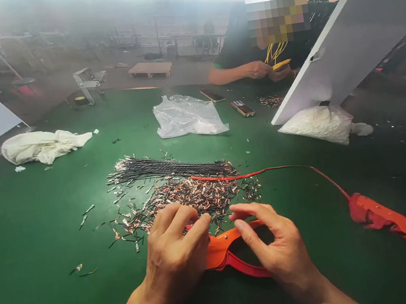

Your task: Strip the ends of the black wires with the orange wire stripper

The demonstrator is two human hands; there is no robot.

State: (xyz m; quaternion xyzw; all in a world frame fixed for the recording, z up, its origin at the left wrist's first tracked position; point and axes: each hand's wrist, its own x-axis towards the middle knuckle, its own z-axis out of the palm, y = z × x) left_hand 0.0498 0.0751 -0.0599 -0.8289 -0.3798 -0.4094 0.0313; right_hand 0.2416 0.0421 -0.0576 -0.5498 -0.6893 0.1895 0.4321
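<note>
An orange plier-like hand tool [219, 253] with a red lower handle lies in front of me on the green table. My left hand [177, 251] is closed over its front end, with a bit of red showing by the fingers. Beside the handle loop is my right hand [276, 240], thumb and forefinger apart with nothing visible between them; its lower fingers are hidden. Just beyond both hands spreads a pile of short wire scraps [194, 193] with copper ends. Behind it lies a bundle of black wires [167, 167] with metal terminals.
At right rests a second orange tool [393, 218] with a long red strip [277, 168]. Farther back are a clear plastic bag [186, 116], a white cloth [43, 146], two phones [243, 108] and a filled bag [320, 123]. Across the table, a person [259, 68] handles yellow strands.
</note>
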